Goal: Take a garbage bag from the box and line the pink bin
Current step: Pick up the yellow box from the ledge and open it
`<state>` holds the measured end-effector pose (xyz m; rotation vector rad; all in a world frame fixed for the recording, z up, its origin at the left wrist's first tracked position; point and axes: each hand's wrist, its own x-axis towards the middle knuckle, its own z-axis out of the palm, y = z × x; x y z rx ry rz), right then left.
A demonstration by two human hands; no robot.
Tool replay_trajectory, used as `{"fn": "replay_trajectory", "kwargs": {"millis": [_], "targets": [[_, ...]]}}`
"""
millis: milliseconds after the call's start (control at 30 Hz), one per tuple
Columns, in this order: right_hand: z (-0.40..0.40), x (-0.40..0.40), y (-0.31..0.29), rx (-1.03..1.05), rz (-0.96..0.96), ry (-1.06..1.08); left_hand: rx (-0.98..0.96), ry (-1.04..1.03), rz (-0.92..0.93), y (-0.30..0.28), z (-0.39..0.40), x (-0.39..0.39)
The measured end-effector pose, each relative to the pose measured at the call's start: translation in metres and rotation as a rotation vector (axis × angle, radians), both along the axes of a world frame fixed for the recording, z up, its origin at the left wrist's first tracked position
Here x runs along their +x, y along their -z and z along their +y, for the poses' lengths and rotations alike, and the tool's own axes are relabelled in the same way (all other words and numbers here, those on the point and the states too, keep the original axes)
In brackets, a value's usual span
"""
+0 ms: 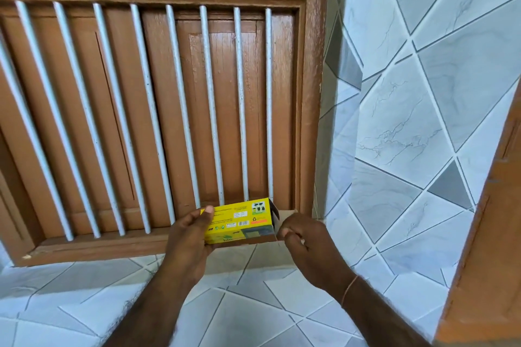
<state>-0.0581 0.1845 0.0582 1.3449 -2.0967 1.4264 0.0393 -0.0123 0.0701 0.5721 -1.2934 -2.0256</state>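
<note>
1. My left hand (191,236) grips the yellow garbage bag box (239,220), thumb curled over its top left edge, fingers wrapped underneath.
2. My right hand (303,236) has its fingers curled, pinching the open end flap (284,217) at the box's right end.
3. The box is held in the air, just in front of the window sill (112,248); the pink bin is not in view.
4. Thin printed cardboard: probably light and stiff but crushable, so I'd hold it by the edges.
5. White metal bars (180,110), brown wooden shutters, glossy marbled tiles (408,121).
</note>
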Motion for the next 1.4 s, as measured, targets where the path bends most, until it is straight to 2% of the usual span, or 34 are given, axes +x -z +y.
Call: {"fn": "replay_trajectory", "kwargs": {"millis": [100, 233, 333, 400, 533, 633, 700, 767, 833, 1000, 1167, 1233, 1400], "targets": [[-0.006, 0.002, -0.006, -0.009, -0.222, -0.032, -0.005, 0.009, 0.011, -0.003, 0.001, 0.001], [-0.010, 0.005, -0.009, -0.180, -0.525, -0.048, -0.019, 0.019, 0.002, -0.003, 0.000, 0.005], [-0.014, 0.010, -0.006, -0.277, -0.714, -0.006, -0.121, 0.031, -0.048, -0.006, 0.003, 0.008], [-0.021, 0.012, -0.001, -0.339, -0.931, 0.001, -0.316, -0.015, -0.107, -0.014, 0.008, 0.010], [-0.031, 0.016, 0.012, -0.514, -1.448, -0.130, -0.920, -0.140, -0.244, -0.043, 0.021, 0.006], [-0.040, 0.020, 0.023, -0.607, -1.646, -0.228, -1.212, -0.152, -0.287, -0.064, 0.036, 0.001], [-0.045, 0.019, 0.029, -0.661, -1.715, -0.283, -1.284, -0.166, -0.316, -0.072, 0.041, -0.001], [-0.044, 0.016, 0.035, -0.709, -1.759, -0.331, -1.253, -0.147, -0.296, -0.074, 0.035, -0.002], [-0.041, 0.011, 0.038, -0.727, -1.769, -0.373, -1.123, -0.118, -0.260, -0.072, 0.023, -0.002], [-0.024, -0.004, 0.048, -0.719, -1.734, -0.254, -0.765, -0.211, -0.201, -0.040, -0.024, 0.006], [-0.003, -0.016, 0.052, -0.813, -1.686, -0.080, -0.449, -0.292, -0.403, 0.050, -0.079, 0.013], [0.002, -0.016, 0.051, -0.820, -1.681, -0.097, -0.386, -0.304, -0.491, 0.081, -0.084, 0.002], [0.004, -0.014, 0.048, -0.807, -1.652, -0.109, -0.447, -0.337, -0.553, 0.073, -0.055, -0.023]]}}
